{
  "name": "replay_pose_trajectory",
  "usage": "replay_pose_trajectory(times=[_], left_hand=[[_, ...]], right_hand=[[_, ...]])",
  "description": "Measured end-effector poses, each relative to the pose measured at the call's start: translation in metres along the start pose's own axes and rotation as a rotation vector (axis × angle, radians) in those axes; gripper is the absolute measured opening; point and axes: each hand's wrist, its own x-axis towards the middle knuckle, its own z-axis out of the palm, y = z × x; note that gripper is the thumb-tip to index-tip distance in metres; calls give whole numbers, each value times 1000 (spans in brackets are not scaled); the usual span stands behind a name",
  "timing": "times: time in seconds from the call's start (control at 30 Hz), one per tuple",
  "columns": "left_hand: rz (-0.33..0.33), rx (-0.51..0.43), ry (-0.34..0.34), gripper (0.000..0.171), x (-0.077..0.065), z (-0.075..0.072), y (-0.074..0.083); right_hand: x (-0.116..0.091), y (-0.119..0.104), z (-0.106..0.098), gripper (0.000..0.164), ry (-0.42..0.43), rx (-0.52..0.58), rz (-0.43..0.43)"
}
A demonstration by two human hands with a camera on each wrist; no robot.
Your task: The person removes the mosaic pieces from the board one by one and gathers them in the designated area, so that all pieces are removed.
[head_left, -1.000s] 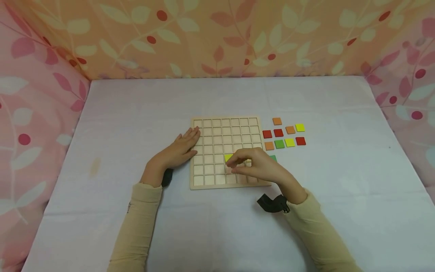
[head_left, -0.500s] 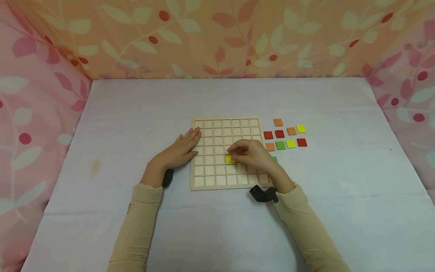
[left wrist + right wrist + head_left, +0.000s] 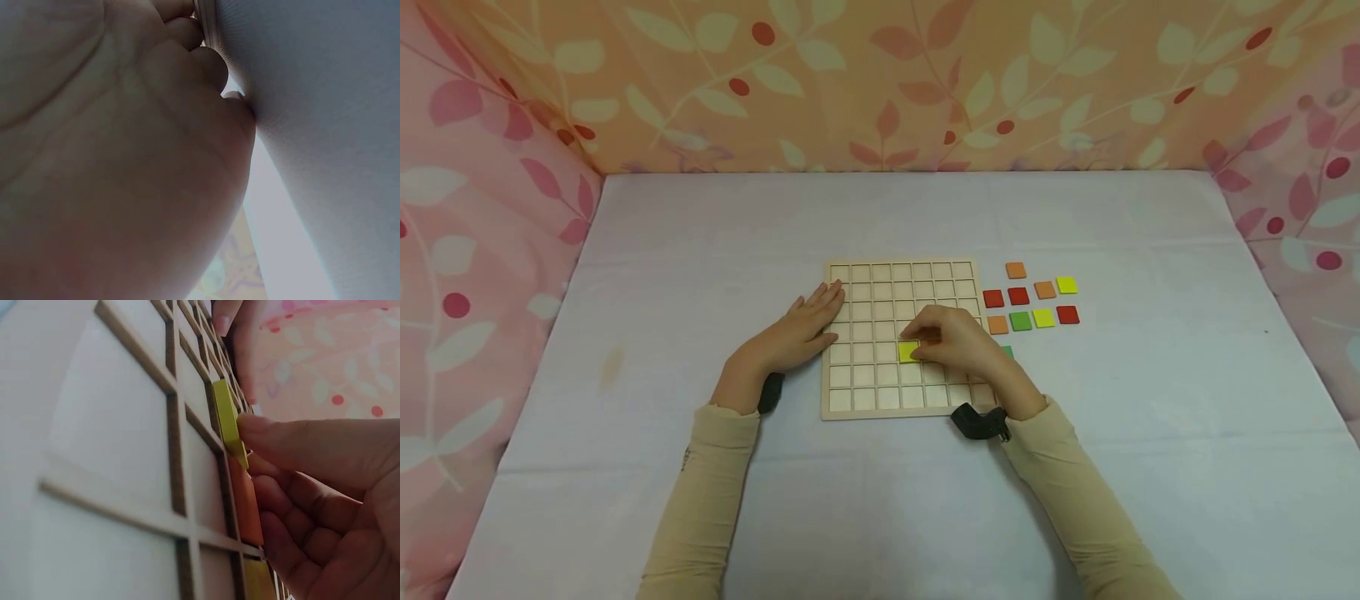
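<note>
A wooden grid board (image 3: 862, 377) lies on the white cloth. My left hand (image 3: 801, 329) rests flat on its left edge, fingers straight; its palm (image 3: 125, 156) fills much of the left wrist view. Over the board, my right hand (image 3: 957, 343) pinches a yellow square tile (image 3: 907, 352) between thumb and forefinger. In the right wrist view this tile (image 3: 225, 415) stands tilted at its cell, the thumb (image 3: 256, 425) against its edge. Beside it sit an orange tile (image 3: 247, 509) and another yellow tile (image 3: 257, 581), both hidden under the hand in the head view.
Right of the board lie several loose square tiles, among them a red one (image 3: 1067, 315), an orange one (image 3: 1016, 270) and a green one (image 3: 1020, 321). Another green tile (image 3: 1007, 352) is partly covered by the right hand. Patterned cloth (image 3: 880, 83) walls the table's back and sides.
My right hand has moved slightly up the board, and its thumb and forefinger have come down onto the yellow tile. The left hand has stayed on the board's edge.
</note>
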Motion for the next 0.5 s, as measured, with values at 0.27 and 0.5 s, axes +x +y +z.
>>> replay_pose_trajectory(times=[0.27, 0.5], left_hand=[[-3, -6, -2, 66, -1, 0, -1], [6, 1, 1, 65, 0, 1, -2]], right_hand=[[-1, 2, -1, 21, -34, -14, -30], [-2, 5, -2, 20, -38, -36, -65]])
